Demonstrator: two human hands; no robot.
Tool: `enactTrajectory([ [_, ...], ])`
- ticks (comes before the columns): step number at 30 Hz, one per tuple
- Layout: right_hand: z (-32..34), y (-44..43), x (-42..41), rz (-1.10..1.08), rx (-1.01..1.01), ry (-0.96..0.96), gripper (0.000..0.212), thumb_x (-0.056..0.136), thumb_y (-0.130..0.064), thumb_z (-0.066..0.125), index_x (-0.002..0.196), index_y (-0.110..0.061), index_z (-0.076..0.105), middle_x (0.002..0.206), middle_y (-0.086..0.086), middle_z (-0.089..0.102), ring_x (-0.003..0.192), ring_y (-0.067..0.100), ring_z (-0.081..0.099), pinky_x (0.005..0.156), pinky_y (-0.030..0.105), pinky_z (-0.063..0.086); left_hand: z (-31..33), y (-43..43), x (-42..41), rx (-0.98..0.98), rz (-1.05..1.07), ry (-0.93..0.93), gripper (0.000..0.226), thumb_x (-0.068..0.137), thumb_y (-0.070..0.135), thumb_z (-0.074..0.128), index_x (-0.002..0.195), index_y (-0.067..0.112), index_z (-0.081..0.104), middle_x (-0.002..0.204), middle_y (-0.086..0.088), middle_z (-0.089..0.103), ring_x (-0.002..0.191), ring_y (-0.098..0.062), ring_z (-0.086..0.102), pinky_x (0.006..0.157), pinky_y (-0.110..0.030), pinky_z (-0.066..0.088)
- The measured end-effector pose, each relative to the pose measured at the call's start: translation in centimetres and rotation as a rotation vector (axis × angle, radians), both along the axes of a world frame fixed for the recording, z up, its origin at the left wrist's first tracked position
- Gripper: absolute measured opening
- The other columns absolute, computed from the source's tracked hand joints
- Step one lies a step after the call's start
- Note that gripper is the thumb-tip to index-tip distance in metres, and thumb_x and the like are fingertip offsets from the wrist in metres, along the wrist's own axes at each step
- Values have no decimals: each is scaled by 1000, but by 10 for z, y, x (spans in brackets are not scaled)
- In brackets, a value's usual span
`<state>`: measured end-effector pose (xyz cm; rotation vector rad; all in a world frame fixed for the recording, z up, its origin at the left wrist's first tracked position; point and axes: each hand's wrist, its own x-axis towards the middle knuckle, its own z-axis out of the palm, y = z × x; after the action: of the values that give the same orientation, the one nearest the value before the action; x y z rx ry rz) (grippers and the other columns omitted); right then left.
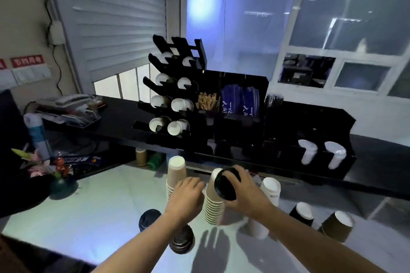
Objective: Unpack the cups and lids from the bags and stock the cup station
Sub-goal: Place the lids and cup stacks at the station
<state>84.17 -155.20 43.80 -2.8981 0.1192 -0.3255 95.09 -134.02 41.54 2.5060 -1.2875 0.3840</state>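
The white counter point(99, 195) holds the unpacked stock at its near side. The black rack point(200, 53) stands far and left of centre. Most of its slanted slots hold cups lying mouth-out, and the top ones look bare. To its right is a low black holder point(341, 122) with two white stacks at its right end.

Two brown paper stacks stand side by side near centre: the left stack point(176, 173) and the right stack point(214, 204). Right of them are a white stack point(270, 190) and the tilted black cups point(302, 213). These should be light. A nested stack is likely fairly stiff as a column, but the walls are thin and would dent under a squeeze. A hold round the lower half looks safest, since a hold on top may lift off only a few cups.

The right hand point(244, 190) grips black lids point(226, 185) by the rim, just over the right stack. Such lids are probably smooth, springy plastic that slides apart, so an edge grip across the rim suits them. More loose lids point(182, 239) sit nearer.

The left hand point(186, 195) lies knuckles-up against the left stack. Its fingertips are hidden, so I cannot tell whether it holds anything.

No bags are visible. The number of lids in the right hand is unclear, the holder's inner compartments are lost in shadow, and the forearms cover part of the nearer items.
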Motion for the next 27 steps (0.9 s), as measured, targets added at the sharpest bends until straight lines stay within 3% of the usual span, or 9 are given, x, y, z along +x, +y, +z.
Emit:
enactTrajectory([
  [2,21,-12,11,-29,-16,-48,84,77,-48,75,145,-35,28,152,8,22,131,36,41,100,46,49,17,-10,9,-39,-2,-24,25,82,26,52,104,20,63,107,3,64,98,-23,61,81,-35,52],
  [5,52,-36,26,-92,-36,-70,83,82,-47,74,148,-33,25,155,9,14,136,36,32,106,45,45,44,-28,26,-39,5,-56,38,82,33,42,107,19,67,109,3,66,98,-22,63,80,-35,54],
  [11,75,-93,50,-236,-53,-83,82,84,-43,73,146,-38,20,155,6,7,139,37,28,108,45,45,70,-73,55,25,-19,-58,56,87,35,28,127,18,63,129,2,61,121,-23,56,99,-39,47],
  [14,81,-123,64,-282,-69,-102,81,85,-43,72,147,-37,21,156,7,5,140,39,27,107,46,46,74,-102,71,50,-34,-15,49,94,28,38,140,19,52,144,2,50,134,-22,45,109,-38,36],
  [19,87,-153,97,-291,-121,-85,80,86,-46,70,148,-37,20,157,11,7,139,38,31,109,48,42,62,-153,94,133,-33,65,62,99,28,41,158,22,24,165,2,20,152,-19,15,123,-37,16],
  [23,73,-164,126,-278,-277,14,84,88,-53,63,152,-33,13,159,15,13,140,39,33,118,51,22,44,-182,101,276,48,102,74,100,31,39,161,20,-2,168,3,-7,154,-17,-12,124,-46,-7],
  [27,52,-173,141,-285,-335,83,89,84,-52,68,151,-29,14,157,17,21,137,38,39,120,60,8,32,-187,112,319,38,24,77,100,36,36,160,17,-8,168,3,-12,153,-16,-18,122,-45,-15],
])
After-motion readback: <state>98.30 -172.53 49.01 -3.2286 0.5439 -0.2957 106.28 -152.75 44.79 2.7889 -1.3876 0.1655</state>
